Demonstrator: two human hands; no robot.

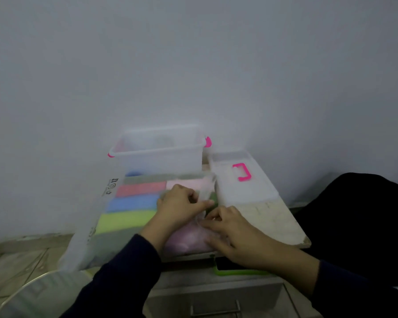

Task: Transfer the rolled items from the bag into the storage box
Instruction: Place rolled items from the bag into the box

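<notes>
A clear plastic bag (94, 216) lies on the small table, packed with rolled items in red (140, 188), blue (133, 204), green (124, 221), pale pink (186, 183) and lilac (184, 242). My left hand (182, 205) pinches the bag's plastic near its right side. My right hand (228, 230) pinches the same plastic just below and right of it, over the lilac roll. Behind the bag stands the clear storage box (157, 154) with pink clips, open on top. The picture is blurred.
The box's clear lid (241, 180) with a pink handle lies to the right on the table (274, 221). A phone in a green case (237, 268) sits at the table's front edge. A dark shape fills the right side; a wall stands close behind.
</notes>
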